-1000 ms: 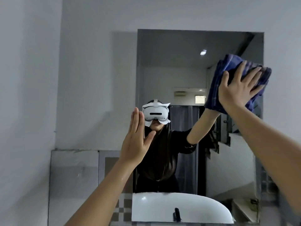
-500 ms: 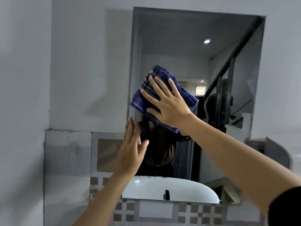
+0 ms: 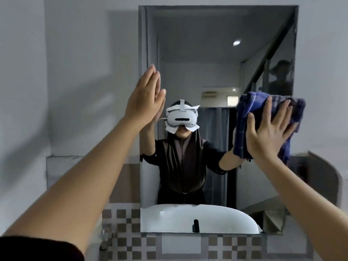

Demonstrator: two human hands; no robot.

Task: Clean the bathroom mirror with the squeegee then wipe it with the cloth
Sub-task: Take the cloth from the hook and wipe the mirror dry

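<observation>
A rectangular mirror [image 3: 207, 63] hangs on the white wall ahead. My right hand [image 3: 267, 130] lies flat with spread fingers on a folded blue checked cloth [image 3: 248, 110], pressing it against the mirror's right edge at mid height. My left hand [image 3: 145, 98] is raised flat against the mirror's left edge, fingers together and straight, holding nothing. No squeegee is in view.
The mirror reflects a person wearing a white headset, a white sink [image 3: 197, 217] with a black tap, and a staircase. Below the mirror runs a band of grey and brown checked tiles [image 3: 128, 223]. White wall lies to the left and right.
My right hand has swept the cloth from the mirror's left side across to its right edge and lower. My left hand has risen along the mirror's left edge.
</observation>
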